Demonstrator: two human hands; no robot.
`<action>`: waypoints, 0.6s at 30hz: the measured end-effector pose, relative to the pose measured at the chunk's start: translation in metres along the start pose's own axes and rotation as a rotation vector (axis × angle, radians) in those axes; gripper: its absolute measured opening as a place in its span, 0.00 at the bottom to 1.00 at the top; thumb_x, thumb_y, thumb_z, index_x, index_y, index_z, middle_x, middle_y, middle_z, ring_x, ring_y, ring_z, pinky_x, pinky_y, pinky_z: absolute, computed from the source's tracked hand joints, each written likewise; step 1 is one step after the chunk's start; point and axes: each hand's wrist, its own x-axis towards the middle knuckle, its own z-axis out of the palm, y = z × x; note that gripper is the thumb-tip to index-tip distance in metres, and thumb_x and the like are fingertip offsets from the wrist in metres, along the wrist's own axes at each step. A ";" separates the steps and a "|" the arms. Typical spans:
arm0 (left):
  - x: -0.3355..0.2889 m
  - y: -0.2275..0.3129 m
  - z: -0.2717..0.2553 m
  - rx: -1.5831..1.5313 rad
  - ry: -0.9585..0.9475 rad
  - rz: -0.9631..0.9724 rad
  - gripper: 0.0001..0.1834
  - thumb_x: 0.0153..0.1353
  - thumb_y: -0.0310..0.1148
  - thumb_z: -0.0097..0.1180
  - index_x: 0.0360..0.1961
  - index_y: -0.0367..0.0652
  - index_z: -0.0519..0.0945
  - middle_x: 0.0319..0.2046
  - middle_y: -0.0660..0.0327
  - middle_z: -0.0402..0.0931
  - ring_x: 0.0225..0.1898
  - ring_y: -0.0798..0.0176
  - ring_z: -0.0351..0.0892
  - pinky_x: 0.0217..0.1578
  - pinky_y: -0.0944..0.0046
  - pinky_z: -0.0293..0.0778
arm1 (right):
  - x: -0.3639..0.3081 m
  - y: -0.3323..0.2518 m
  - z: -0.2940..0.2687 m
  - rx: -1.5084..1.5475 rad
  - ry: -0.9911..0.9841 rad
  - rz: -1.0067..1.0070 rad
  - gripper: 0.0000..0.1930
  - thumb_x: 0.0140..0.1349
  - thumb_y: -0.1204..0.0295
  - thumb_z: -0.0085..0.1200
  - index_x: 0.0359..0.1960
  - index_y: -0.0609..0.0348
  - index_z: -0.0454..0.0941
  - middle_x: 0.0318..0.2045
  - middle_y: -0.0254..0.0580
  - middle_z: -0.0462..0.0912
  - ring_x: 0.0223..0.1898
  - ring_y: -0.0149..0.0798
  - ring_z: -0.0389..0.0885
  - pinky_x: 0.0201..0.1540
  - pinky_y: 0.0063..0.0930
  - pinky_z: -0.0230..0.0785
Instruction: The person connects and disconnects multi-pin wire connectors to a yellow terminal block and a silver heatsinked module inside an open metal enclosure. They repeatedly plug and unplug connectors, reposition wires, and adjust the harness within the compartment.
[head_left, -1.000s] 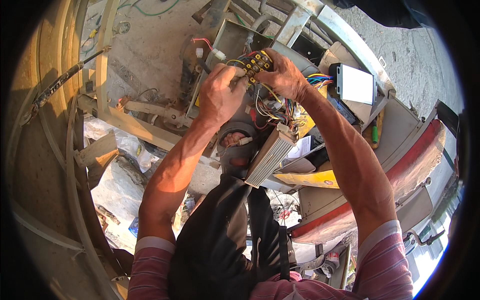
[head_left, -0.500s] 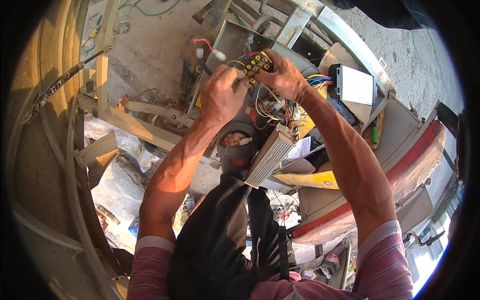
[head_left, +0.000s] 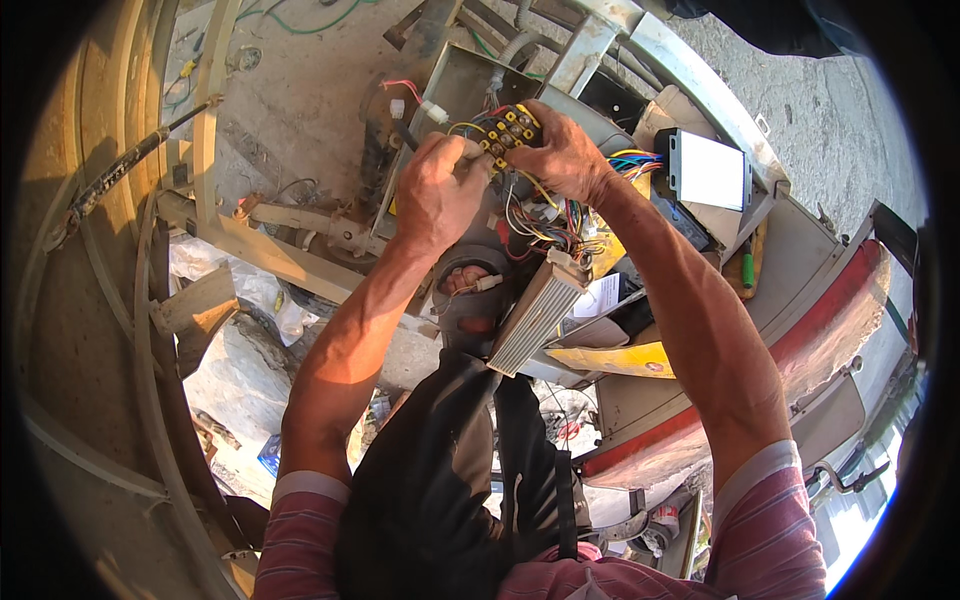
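A black terminal block [head_left: 512, 132] with yellow parts and rows of screws is gripped by my right hand [head_left: 568, 158], thumb on the near side and fingers round the far end. Against the block's left end, the fingers of my left hand [head_left: 436, 192] are pinched together. What they hold is hidden by the fingers. Thin wires run from the block, and a tangled bundle of coloured wires [head_left: 575, 228] hangs below it. That bundle meets a ribbed silver metal box [head_left: 538, 315], which leans near my leg. White plug connectors [head_left: 435, 111] on wires lie just beyond my left hand.
An open grey metal tray [head_left: 455, 75] lies behind the block. To the right are a white-topped box [head_left: 712, 170] with coloured wires and a green-handled tool [head_left: 748, 270]. Metal frame bars [head_left: 300, 262] cross at left. A curved red panel [head_left: 830, 325] stands at far right.
My left hand has shifted very slightly to the left at the block's end. The terminal block and my right hand have hardly moved.
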 end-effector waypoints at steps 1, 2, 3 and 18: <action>0.000 0.000 0.000 0.017 -0.011 -0.001 0.06 0.60 0.23 0.69 0.38 0.37 0.85 0.35 0.55 0.83 0.35 0.51 0.86 0.39 0.55 0.80 | 0.000 0.000 0.000 -0.010 -0.003 0.000 0.32 0.53 0.58 0.67 0.57 0.65 0.79 0.44 0.59 0.88 0.48 0.54 0.87 0.53 0.44 0.77; 0.000 -0.001 0.001 0.029 -0.013 0.003 0.06 0.61 0.23 0.69 0.38 0.37 0.85 0.35 0.55 0.83 0.35 0.51 0.86 0.39 0.55 0.80 | 0.000 0.000 0.000 -0.023 -0.004 0.007 0.31 0.53 0.58 0.66 0.57 0.65 0.79 0.44 0.59 0.88 0.48 0.55 0.87 0.53 0.44 0.77; 0.000 -0.001 0.002 0.045 -0.022 -0.007 0.06 0.61 0.23 0.69 0.38 0.37 0.85 0.35 0.55 0.83 0.35 0.51 0.86 0.39 0.55 0.80 | 0.001 0.000 0.000 0.015 -0.005 -0.002 0.31 0.54 0.58 0.66 0.57 0.65 0.79 0.44 0.59 0.88 0.47 0.54 0.87 0.52 0.44 0.77; 0.002 -0.001 0.001 -0.068 -0.007 0.054 0.06 0.60 0.22 0.69 0.37 0.37 0.84 0.35 0.55 0.83 0.34 0.51 0.85 0.38 0.55 0.79 | -0.003 0.000 -0.004 -0.043 -0.031 -0.132 0.22 0.66 0.57 0.55 0.55 0.56 0.87 0.51 0.52 0.83 0.54 0.52 0.83 0.55 0.40 0.74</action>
